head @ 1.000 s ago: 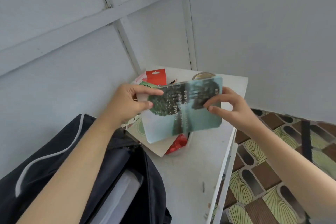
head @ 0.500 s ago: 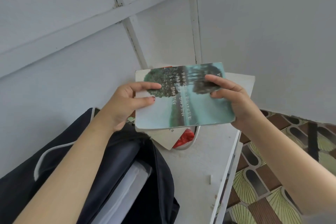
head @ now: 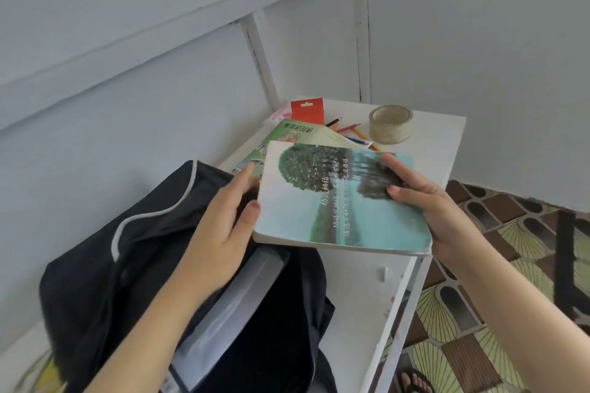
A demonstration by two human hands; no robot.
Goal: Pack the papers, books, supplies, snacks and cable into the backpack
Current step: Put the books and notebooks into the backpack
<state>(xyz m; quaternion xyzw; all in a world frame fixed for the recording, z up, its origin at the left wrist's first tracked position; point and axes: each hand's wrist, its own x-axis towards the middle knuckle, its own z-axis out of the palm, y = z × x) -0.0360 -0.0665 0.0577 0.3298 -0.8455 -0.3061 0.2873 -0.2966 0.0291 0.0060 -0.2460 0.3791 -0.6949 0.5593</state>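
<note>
A book with a teal cover and tree picture (head: 338, 201) hovers above the mouth of the dark backpack (head: 134, 252). My right hand (head: 437, 204) grips its right edge, thumb on the cover. My left hand (head: 226, 226) touches the book's left edge with thumb and fingers, over the backpack opening. Inside the backpack a white stack of papers (head: 233, 303) shows. On the white table (head: 360, 290) behind lie a green booklet (head: 297, 134), a red packet (head: 308, 110), coloured pencils (head: 348, 129) and a roll of tape (head: 391, 124).
Grey walls meet in a corner right behind the table. To the right the table ends at an edge above a patterned tile floor (head: 510, 265). A foot in a sandal (head: 415, 381) shows at the bottom.
The book has come down and toward me, from above the table items to just over the backpack opening. My left hand has shifted to the book's lower left edge.
</note>
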